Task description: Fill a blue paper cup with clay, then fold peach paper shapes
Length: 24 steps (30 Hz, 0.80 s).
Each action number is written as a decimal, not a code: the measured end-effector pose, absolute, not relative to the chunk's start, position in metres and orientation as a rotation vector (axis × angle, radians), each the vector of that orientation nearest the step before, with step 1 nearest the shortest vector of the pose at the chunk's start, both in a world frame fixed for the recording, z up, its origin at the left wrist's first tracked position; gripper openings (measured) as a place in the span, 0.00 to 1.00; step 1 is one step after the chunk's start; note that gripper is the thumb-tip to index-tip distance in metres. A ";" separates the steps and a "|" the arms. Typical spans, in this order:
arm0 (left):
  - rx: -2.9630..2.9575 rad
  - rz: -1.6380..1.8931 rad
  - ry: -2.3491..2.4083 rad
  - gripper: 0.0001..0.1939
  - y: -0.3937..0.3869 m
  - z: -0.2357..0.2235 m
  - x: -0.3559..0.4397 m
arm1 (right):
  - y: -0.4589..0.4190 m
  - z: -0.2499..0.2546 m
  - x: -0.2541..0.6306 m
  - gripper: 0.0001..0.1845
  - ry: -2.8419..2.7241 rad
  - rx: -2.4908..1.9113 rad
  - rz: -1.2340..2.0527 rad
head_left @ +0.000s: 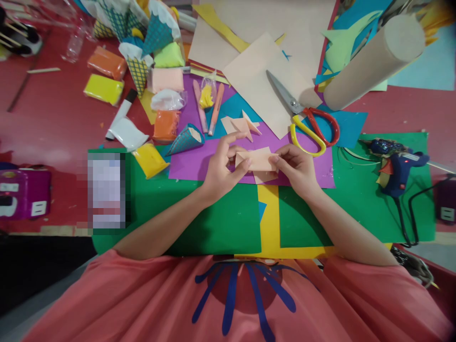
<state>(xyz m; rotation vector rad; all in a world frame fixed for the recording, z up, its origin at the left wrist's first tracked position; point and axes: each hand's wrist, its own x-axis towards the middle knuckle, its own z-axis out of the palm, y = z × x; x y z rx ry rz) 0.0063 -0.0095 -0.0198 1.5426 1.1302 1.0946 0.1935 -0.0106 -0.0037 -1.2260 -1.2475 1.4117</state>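
Both hands pinch a small folded piece of peach paper [257, 161] above a purple sheet [199, 164] on the green mat [221, 223]. The left hand [221, 173] clamps its left end, the right hand [297, 168] its right edge. The paper looks light, thin and easily creased, best held at folded edges. Scissors [306, 126] lie just beyond. No readable writing shows

pretty roomy on the green sheet [199, 223] below both hands, nothing lying there. straight ahead is crowded tho: scissors [302, 118] just past the right hand [295, 168], paper cone [185, 140] and markers [210, 109] past the left hand [223, 171]. glue gun [395, 166] and its cord block the right side, cardboard tube [370, 61] looms further back.
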 end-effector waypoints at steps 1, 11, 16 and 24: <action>1.561 1.113 1.128 0.26 -0.010 -0.020 0.006 | -0.011 -0.004 0.193 0.21 -1.247 -1.218 1.409; 1.824 1.151 1.101 0.08 -0.009 -0.016 0.003 | -0.011 -0.003 0.193 0.18 -1.267 -1.188 1.382; 1.804 1.177 1.097 0.08 -0.007 -0.018 0.004 | -0.011 -0.003 0.193 0.20 -1.280 -1.181 1.372; 1.706 1.093 1.148 0.10 -0.008 -0.018 0.004 | -0.011 -0.005 0.194 0.19 -1.285 -1.193 1.385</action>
